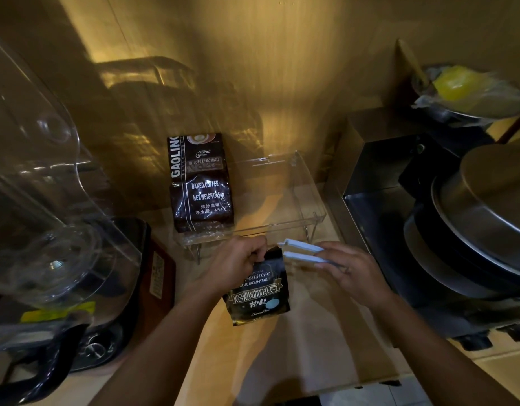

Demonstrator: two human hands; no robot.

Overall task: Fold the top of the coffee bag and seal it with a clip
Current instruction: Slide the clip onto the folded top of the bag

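Your left hand [238, 263] pinches the coffee bag [258, 291] top; your right hand [352, 268] holds one open white clip [302, 252]. Second bag [200, 183] in clear tray [311, 197] behind.

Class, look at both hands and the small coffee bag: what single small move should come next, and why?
Probably slide the open white clip leftward over the bag's folded top. The left hand pinches the top of the small coffee bag, and the right hand holds the clip just beside it, its arms parted and not yet on the bag.
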